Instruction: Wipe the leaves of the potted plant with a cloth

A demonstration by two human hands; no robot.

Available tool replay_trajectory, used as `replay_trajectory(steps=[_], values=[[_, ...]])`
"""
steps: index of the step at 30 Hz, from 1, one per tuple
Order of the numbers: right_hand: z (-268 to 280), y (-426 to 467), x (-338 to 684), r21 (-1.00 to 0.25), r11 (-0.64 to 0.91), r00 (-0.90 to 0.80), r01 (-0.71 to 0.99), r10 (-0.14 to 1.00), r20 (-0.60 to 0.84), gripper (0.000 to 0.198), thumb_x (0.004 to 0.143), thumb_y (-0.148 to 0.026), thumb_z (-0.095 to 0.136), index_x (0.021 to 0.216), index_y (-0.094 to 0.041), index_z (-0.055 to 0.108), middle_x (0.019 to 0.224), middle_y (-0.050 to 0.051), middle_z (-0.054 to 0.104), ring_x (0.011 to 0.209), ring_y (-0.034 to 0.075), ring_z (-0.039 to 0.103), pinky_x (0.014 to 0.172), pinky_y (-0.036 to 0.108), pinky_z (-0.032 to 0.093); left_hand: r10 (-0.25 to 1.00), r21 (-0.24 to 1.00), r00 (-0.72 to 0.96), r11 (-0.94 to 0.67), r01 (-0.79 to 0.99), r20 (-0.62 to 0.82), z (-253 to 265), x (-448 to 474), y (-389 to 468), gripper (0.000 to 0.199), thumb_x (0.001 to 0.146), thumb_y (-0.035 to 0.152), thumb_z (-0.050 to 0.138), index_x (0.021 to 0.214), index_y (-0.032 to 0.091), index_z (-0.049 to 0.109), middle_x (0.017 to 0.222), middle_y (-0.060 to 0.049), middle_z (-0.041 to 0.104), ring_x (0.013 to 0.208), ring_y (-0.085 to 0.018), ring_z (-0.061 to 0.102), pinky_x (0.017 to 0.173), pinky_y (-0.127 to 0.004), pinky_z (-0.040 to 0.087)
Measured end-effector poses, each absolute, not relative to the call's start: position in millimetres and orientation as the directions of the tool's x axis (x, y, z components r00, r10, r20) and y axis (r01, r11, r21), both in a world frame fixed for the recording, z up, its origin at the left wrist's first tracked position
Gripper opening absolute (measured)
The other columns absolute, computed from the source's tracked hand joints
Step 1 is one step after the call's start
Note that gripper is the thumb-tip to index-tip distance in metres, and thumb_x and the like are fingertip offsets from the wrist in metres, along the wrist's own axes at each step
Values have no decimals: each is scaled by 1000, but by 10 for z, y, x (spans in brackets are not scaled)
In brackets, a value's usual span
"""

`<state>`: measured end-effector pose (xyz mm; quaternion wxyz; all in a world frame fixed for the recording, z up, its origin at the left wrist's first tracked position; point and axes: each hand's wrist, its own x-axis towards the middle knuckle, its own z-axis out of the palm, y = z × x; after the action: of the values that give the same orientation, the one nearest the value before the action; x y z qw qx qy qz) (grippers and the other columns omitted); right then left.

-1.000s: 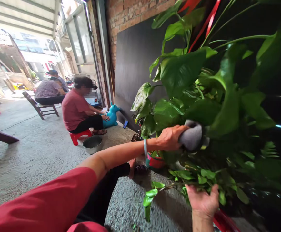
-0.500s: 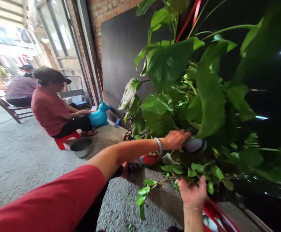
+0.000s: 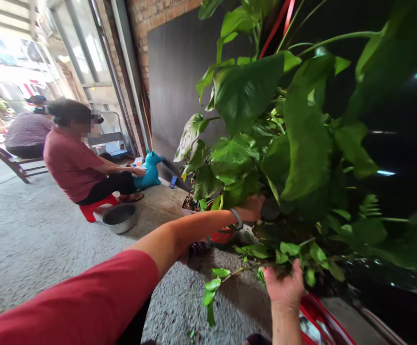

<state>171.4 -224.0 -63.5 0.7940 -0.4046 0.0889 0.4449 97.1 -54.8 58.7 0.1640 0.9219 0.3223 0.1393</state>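
Note:
From the lower left my left arm, with a bracelet at the wrist, reaches across into a large leafy potted plant (image 3: 247, 96). My left hand (image 3: 253, 209) is closed at the edge of a rounded dark grey cup-like thing (image 3: 270, 209), partly hidden by leaves. Lower down, my right hand (image 3: 283, 285) is palm up under a trailing leafy stem (image 3: 244, 269), holding it up. Its thumb stands apart, and leaves cover most of the fingers. Below my left wrist is a red pot (image 3: 222, 236).
A person (image 3: 72, 163) sits on a red stool (image 3: 95, 208), touching a blue animal-shaped toy (image 3: 149, 170). A grey metal basin (image 3: 120, 219) stands on the concrete. Another person (image 3: 30, 127) sits farther back. A red-edged bag (image 3: 323, 318) lies beside my right wrist.
My left hand and the grey cup-like thing have shifted slightly left and deeper among the leaves, where less of it shows. My right hand stays nearly still under the stem.

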Motion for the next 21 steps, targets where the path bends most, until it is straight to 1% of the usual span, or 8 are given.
replay_trajectory(steps=[2, 5, 9, 11, 14, 17, 19, 21], values=[[-654, -2243, 1721, -562, 284, 588, -777, 647, -486, 32, 81, -56, 62, 99, -31, 71, 102, -1, 75, 90, 22, 65, 69, 40, 52, 609, 424, 791, -733, 533, 59, 444, 803, -659, 37, 69, 2, 70, 105, 7, 70, 93, -12, 74, 89, -24, 72, 76, -28, 57], [-673, -2236, 1722, -567, 314, 595, -761, 687, -418, 33, 77, -54, 67, 100, -31, 71, 98, -2, 74, 83, 20, 65, 70, 40, 53, 598, 483, 801, -712, 509, 37, 380, 466, -824, 45, 71, 9, 71, 116, 13, 69, 101, -9, 76, 93, -23, 72, 78, -27, 57], [-670, -2214, 1717, -564, 316, 570, -763, 741, -355, 34, 81, -57, 62, 99, -30, 72, 85, -4, 72, 68, 18, 60, 71, 45, 55, 640, 611, 695, -705, 361, 327, 514, 231, -1007, 66, 74, 12, 69, 138, 15, 55, 127, -9, 71, 115, -22, 67, 99, -28, 53], [-657, -2211, 1704, -555, 326, 561, -765, 760, -327, 33, 84, -56, 58, 101, -32, 71, 86, -4, 73, 72, 19, 62, 73, 46, 55, 604, 603, 693, -738, 302, 393, 517, 184, -1103, 71, 74, 13, 70, 142, 13, 50, 134, -11, 67, 121, -24, 64, 105, -30, 51], [-642, -2222, 1671, -536, 362, 589, -762, 732, -342, 26, 86, -50, 60, 100, -32, 72, 90, -5, 74, 81, 19, 66, 74, 41, 56, 536, 509, 829, -764, 397, 158, 414, 60, -1252, 68, 73, 14, 68, 139, 12, 53, 130, -14, 69, 116, -29, 67, 101, -37, 54], [-658, -2243, 1665, -527, 378, 603, -762, 711, -362, 25, 83, -47, 66, 100, -29, 72, 91, -4, 75, 82, 17, 68, 72, 35, 57, 523, 475, 852, -741, 474, -34, 419, -145, -1342, 60, 71, 15, 68, 130, 17, 60, 122, -10, 72, 111, -29, 70, 95, -35, 56], [-678, -2255, 1690, -530, 368, 598, -764, 713, -366, 28, 78, -49, 71, 98, -29, 72, 89, -4, 75, 79, 18, 68, 64, 34, 56, 557, 533, 830, -712, 456, 34, 567, -262, -1350, 58, 70, 17, 69, 127, 19, 62, 118, -7, 74, 107, -26, 71, 93, -33, 56], [-690, -2262, 1719, -544, 360, 604, -758, 703, -376, 31, 73, -50, 74, 96, -30, 71, 87, -5, 74, 75, 19, 68, 57, 34, 53, 590, 612, 780, -700, 367, 208, 768, -317, -1330, 60, 70, 18, 69, 129, 22, 60, 116, -4, 73, 106, -23, 70, 94, -33, 55]])
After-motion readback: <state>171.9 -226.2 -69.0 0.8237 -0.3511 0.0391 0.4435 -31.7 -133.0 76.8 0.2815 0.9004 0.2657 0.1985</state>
